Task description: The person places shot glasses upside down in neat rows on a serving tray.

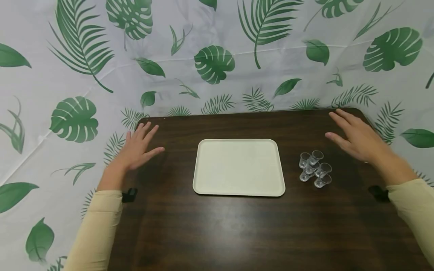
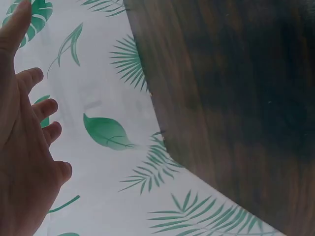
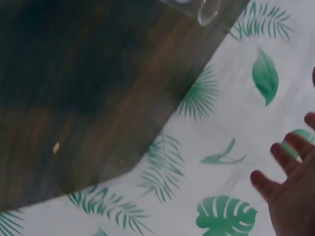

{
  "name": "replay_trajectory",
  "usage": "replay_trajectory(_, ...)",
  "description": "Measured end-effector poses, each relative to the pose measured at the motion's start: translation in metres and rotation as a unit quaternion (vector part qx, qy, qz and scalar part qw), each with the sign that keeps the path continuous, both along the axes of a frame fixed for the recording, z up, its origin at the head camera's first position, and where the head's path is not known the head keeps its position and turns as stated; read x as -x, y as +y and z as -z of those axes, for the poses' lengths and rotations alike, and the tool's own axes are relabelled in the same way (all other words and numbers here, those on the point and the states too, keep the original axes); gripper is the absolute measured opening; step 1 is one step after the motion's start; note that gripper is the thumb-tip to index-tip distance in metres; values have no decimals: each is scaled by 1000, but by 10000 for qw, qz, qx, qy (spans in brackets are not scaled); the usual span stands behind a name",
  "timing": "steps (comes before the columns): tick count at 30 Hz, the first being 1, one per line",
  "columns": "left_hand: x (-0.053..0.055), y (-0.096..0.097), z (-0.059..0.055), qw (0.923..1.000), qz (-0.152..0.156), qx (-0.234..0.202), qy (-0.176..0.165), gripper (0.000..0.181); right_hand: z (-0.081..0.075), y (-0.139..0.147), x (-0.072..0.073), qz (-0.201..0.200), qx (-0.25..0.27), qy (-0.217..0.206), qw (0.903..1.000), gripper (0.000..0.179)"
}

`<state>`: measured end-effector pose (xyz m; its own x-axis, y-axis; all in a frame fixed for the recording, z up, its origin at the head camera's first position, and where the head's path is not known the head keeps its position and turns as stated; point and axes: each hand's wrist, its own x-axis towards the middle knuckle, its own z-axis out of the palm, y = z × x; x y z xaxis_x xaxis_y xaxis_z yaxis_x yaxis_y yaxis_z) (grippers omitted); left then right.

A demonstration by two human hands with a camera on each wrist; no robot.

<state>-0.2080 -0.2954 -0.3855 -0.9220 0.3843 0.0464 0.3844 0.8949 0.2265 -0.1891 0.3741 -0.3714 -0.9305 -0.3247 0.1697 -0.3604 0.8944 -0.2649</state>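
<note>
My left hand hovers over the far left corner of the table, fingers spread and holding nothing. At the far right corner my right hand is held out the same way, its fingers extended. A cluster of several small clear glasses stands close together on the table, left of and nearer than the right hand. Between the hands lies a cream rectangular tray with nothing on it. In the right wrist view, part of a clear glass shows at the top edge.
The dark wooden table has rounded far corners. Behind it and at its sides hangs a white cloth printed with green leaves. A black wrist strap piece sits at the left sleeve, and another at the right.
</note>
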Motion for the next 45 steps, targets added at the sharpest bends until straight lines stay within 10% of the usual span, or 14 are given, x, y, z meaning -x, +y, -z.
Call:
replay_trajectory(24, -42, 72, 92, 9828, 982, -920, -1262, 90, 73, -8, -98, 2251, 1506, -686, 9602, 51)
replay_trajectory(45, -47, 86, 101, 9814, 971, -785, -1455, 101, 104, -30, -103, 2466, 1916, -1070, 9439, 51)
